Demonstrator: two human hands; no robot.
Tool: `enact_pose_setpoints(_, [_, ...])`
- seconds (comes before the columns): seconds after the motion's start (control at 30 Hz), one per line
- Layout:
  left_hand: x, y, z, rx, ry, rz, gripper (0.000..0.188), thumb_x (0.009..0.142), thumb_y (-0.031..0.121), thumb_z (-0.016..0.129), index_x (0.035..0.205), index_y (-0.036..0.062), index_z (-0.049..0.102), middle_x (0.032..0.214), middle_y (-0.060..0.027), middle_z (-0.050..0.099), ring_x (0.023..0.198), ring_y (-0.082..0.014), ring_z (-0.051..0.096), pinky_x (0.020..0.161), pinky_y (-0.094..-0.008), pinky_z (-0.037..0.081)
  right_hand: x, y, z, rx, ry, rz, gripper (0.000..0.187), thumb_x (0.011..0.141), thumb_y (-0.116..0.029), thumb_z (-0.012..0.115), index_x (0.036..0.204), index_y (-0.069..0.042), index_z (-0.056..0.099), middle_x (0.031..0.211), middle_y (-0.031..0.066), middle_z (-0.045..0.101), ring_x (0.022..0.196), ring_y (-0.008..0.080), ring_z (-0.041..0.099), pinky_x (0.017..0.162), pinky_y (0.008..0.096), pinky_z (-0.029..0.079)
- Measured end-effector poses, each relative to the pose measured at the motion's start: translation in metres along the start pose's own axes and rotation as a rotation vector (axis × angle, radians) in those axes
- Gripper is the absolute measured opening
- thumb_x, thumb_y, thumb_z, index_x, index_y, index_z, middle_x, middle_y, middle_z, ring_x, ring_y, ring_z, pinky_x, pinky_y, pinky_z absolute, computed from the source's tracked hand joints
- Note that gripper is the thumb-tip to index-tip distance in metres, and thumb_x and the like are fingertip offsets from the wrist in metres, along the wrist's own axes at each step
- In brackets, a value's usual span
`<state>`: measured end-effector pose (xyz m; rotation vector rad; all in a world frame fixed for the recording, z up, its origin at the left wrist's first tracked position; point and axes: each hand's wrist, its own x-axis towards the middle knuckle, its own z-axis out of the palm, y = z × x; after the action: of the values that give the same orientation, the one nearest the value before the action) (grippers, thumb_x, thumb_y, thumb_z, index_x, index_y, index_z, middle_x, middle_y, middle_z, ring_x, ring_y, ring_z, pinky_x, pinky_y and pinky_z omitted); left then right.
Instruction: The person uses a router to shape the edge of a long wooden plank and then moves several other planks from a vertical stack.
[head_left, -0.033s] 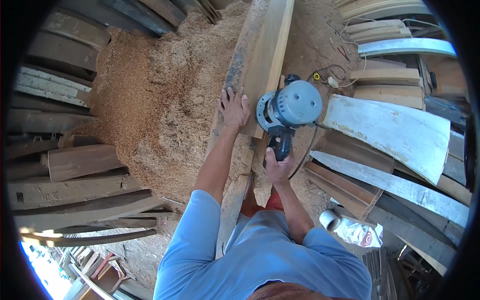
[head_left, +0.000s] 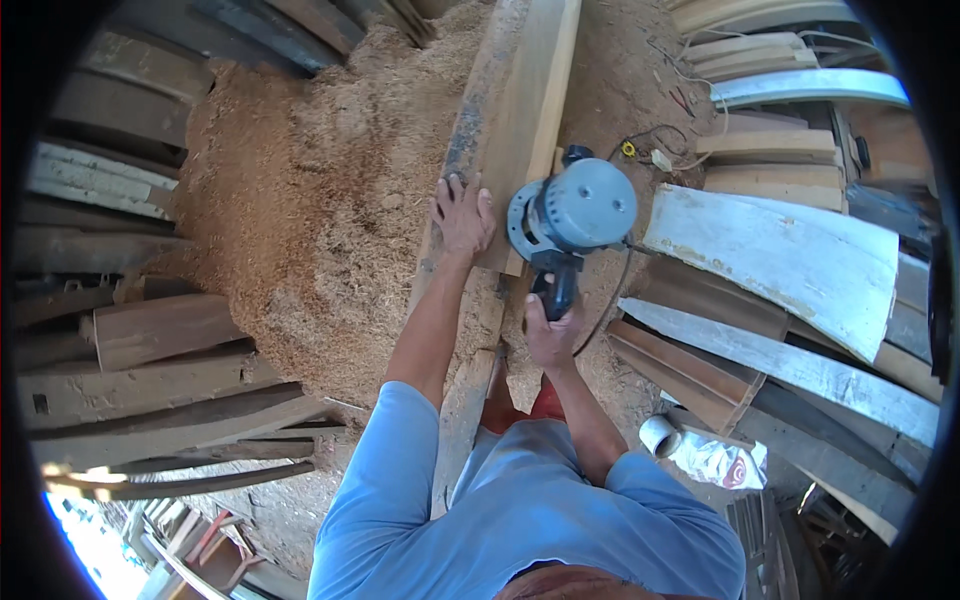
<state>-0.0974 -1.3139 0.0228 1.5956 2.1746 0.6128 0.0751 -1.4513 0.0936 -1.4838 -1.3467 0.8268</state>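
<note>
My left hand (head_left: 463, 215) lies with fingers spread on the wooden plank (head_left: 513, 130), near its close end. The plank rests on a longer, dusty beam (head_left: 462, 160). To the right, my right hand (head_left: 553, 332) is closed round the black handle of a router (head_left: 588, 205), a grey-blue power tool with a rounded motor housing. Its round base plate sits at the plank's right edge, close to the near end. A second black knob shows on the router's far side. The cutting bit is hidden under the tool.
A heap of wood shavings (head_left: 320, 200) spreads to the left. Stacked boards (head_left: 160, 330) line the left side; white-faced planks (head_left: 775, 260) lie on the right. The router's black cord (head_left: 612, 305) hangs beside my right hand. A yellow item (head_left: 628, 149) and cables lie beyond.
The whole view has shifted slightly. My hands, the plank and the router appear a little further left, and my grip on the router is the same.
</note>
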Motion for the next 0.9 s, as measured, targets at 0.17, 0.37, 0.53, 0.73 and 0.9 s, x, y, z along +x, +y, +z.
enact_pose_setpoints(0.17, [0.001, -0.006, 0.003, -0.050, -0.027, -0.001, 0.057, 0.105, 0.045, 0.031, 0.150, 0.0133, 0.046, 0.159, -0.0243, 0.033, 0.152, -0.0433, 0.015, 0.122, -0.0583, 0.005, 0.002, -0.043, 0.020, 0.140, -0.001, 0.122, 0.027, 0.087, -0.007, 0.071, 0.109, -0.001, 0.056, 0.075, 0.0031, 0.056, 0.062, 0.0136, 0.052, 0.057, 0.0333, 0.045])
enact_pose_setpoints(0.37, [0.001, -0.005, 0.002, -0.159, 0.009, 0.009, 0.065, 0.106, 0.050, 0.025, 0.154, 0.0073, 0.035, 0.158, -0.0282, 0.031, 0.152, -0.0442, 0.014, 0.123, -0.0564, 0.004, 0.006, -0.025, 0.036, 0.074, -0.063, 0.045, 0.029, 0.087, -0.007, 0.070, 0.112, -0.003, 0.055, 0.075, 0.0049, 0.056, 0.063, 0.0141, 0.053, 0.057, 0.0350, 0.046])
enact_pose_setpoints(0.53, [-0.006, -0.013, -0.020, -0.460, 0.229, -0.039, 0.069, 0.106, 0.050, 0.027, 0.151, -0.0014, 0.035, 0.152, -0.0312, 0.037, 0.145, -0.0440, 0.027, 0.121, -0.0517, 0.016, 0.007, -0.037, 0.035, 0.195, -0.083, 0.145, 0.034, 0.087, -0.011, 0.070, 0.117, -0.004, 0.055, 0.075, 0.0056, 0.056, 0.064, 0.0161, 0.057, 0.060, 0.0358, 0.049])
enact_pose_setpoints(0.73, [-0.109, 0.124, -0.141, -1.026, 0.075, 0.617, 0.045, 0.105, 0.036, 0.044, 0.128, -0.0010, 0.056, 0.122, -0.0176, 0.061, 0.115, -0.0296, 0.059, 0.102, -0.0449, 0.044, -0.002, 0.005, 0.042, 0.100, -0.002, 0.107, 0.042, 0.088, -0.011, 0.071, 0.124, -0.004, 0.051, 0.082, 0.0004, 0.053, 0.071, 0.0136, 0.056, 0.065, 0.0319, 0.048])
enact_pose_setpoints(0.9, [-0.112, 0.206, -0.083, -0.281, -0.576, 0.264, 0.064, 0.096, 0.038, 0.057, 0.137, -0.0095, 0.043, 0.125, -0.0343, 0.060, 0.115, -0.0519, 0.058, 0.103, -0.0528, 0.044, -0.008, 0.021, 0.064, 0.199, 0.116, 0.062, 0.039, 0.086, -0.009, 0.073, 0.118, -0.006, 0.050, 0.091, 0.0006, 0.052, 0.076, 0.0124, 0.052, 0.069, 0.0304, 0.045])
